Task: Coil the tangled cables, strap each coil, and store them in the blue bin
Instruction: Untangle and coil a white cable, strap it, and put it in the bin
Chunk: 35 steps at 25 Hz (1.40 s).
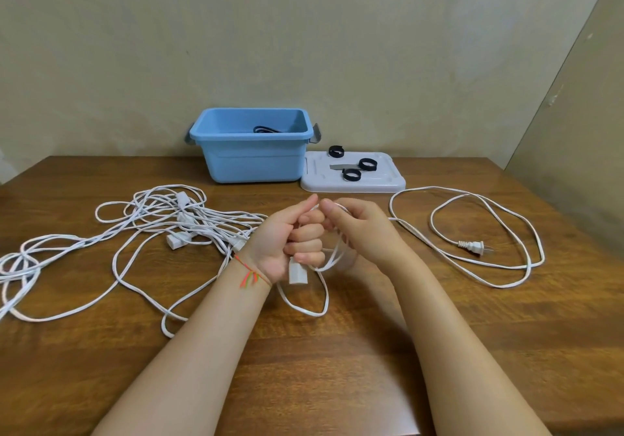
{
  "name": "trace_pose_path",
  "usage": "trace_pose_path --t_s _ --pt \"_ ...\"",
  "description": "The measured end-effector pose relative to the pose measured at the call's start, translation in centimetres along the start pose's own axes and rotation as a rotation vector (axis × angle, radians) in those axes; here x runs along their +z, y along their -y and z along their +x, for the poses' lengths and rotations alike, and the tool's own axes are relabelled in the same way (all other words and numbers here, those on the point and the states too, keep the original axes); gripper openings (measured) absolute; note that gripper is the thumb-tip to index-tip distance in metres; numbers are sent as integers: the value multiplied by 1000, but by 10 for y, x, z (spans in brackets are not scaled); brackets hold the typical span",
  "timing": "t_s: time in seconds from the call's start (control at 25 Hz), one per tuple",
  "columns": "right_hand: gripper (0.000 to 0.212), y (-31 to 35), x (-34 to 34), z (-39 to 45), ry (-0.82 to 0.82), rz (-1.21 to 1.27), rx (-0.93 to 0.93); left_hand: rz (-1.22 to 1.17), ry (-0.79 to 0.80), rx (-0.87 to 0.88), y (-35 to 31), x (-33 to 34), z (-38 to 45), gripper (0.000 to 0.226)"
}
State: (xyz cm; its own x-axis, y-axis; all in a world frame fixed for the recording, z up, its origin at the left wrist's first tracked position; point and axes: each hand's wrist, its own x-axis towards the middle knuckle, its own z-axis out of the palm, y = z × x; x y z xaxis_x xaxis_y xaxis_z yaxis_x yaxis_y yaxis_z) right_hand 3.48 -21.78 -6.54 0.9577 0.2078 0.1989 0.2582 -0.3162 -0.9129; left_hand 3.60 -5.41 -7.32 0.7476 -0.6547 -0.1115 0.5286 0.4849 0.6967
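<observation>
My left hand (290, 236) is closed around a few loops of a white cable, with its socket end (297, 273) hanging below the fist. My right hand (358, 229) pinches the same white cable (472, 263) right beside it; the rest of that cable trails to the right and ends in a plug (474, 247). A tangled heap of white cables (169, 222) lies on the left of the table. The blue bin (253, 158) stands at the back with a black coil (266, 129) inside.
A grey lid (378, 184) lies flat to the right of the bin, carrying three black straps (367, 164). The wooden table (337, 351) runs up to a wall at the back. A loop of cable (304, 307) hangs down to the table under my hands.
</observation>
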Motion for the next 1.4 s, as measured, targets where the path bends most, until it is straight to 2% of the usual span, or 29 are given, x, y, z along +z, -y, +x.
trace_pose_path --t_s 0.16,0.28,0.36,0.52,0.64,0.76,0.84,0.92,1.0,1.08,1.12,1.2,1.28,1.32,1.4 --pt "13 -6 1 3 -15 -131 51 -13 -197 89 -2 -3 4 44" --pt "18 -6 -2 4 -28 -310 69 83 -327 116 -3 -7 7 44" --pt "17 -4 -4 3 -17 -374 60 136 -336 104 -4 -11 8 41" --pt "27 0 -10 -1 59 -250 115 159 -296 49 -8 -19 5 39" --pt "44 -2 -9 0 59 5 126 185 -162 -9 -8 -14 1 37" --pt "44 0 -3 0 -4 95 128 89 1 -26 -5 -8 -1 41" --pt "45 0 -2 1 -56 100 149 -9 51 13 -2 -7 1 41" --pt "48 -3 -2 3 -94 89 184 -124 -18 78 -4 -9 3 41" --pt "47 -8 -9 4 -158 -120 206 -305 -185 171 -11 -16 4 45" --pt "33 -14 -20 4 -177 -334 240 -467 -357 276 -19 -25 4 50" --pt "25 -16 -25 4 -168 -352 254 -502 -430 326 -21 -29 4 51" --pt "12 -19 -30 6 -174 -281 261 -500 -521 396 -21 -31 4 49" --pt "9 -21 -27 8 -222 -194 264 -407 -522 425 -18 -28 5 48" --pt "10 -22 -24 8 -241 -213 262 -329 -504 432 -18 -25 5 47" --pt "8 -25 -21 10 -188 -425 250 -153 -446 464 -15 -17 5 45"
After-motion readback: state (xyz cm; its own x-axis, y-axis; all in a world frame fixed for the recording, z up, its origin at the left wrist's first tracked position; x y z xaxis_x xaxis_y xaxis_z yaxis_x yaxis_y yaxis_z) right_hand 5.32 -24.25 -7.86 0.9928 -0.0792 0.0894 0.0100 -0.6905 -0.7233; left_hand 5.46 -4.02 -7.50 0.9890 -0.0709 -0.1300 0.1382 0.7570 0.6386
